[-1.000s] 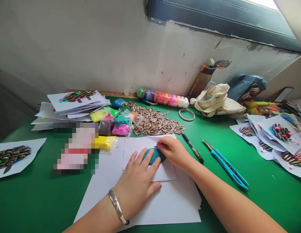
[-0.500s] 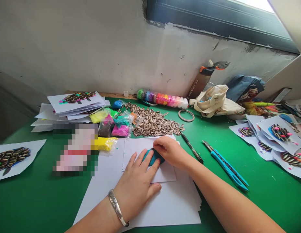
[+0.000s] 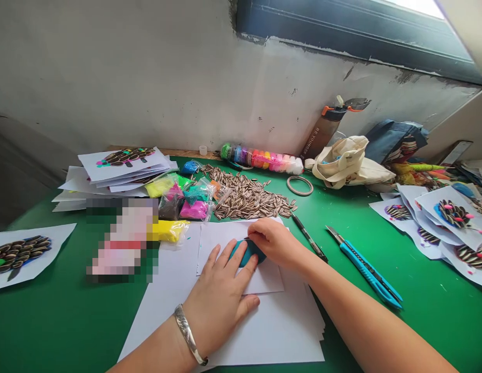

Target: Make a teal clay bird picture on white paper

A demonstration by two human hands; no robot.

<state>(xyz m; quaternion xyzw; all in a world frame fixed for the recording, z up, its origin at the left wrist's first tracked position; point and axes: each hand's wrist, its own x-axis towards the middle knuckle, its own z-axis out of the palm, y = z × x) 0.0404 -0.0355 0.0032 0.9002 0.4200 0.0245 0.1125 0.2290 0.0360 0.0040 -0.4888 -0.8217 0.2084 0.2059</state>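
Note:
A flattened blue piece of clay (image 3: 246, 253) lies on a small white sheet (image 3: 264, 280), which rests on larger white paper (image 3: 279, 331). My left hand (image 3: 225, 290), with a silver bangle at the wrist, lies spread, its fingers across the clay and the paper. At the clay's upper right edge, my right hand (image 3: 274, 243) is closed in a pinch. A small dark tip, looking like the end of a sunflower seed (image 3: 246, 239), shows at its fingertips; the rest is hidden.
Behind the paper lie a pile of sunflower seeds (image 3: 252, 197) and bagged coloured clay (image 3: 196, 207). A pen (image 3: 309, 238) and a box cutter (image 3: 367, 269) with its blade out are on the right. Seed pictures (image 3: 124, 168) are stacked at the back left.
The right fingers have shifted very slightly at the clay's edge, and the dark tip shows more plainly. My left hand stays in place. The whole view has moved slightly.

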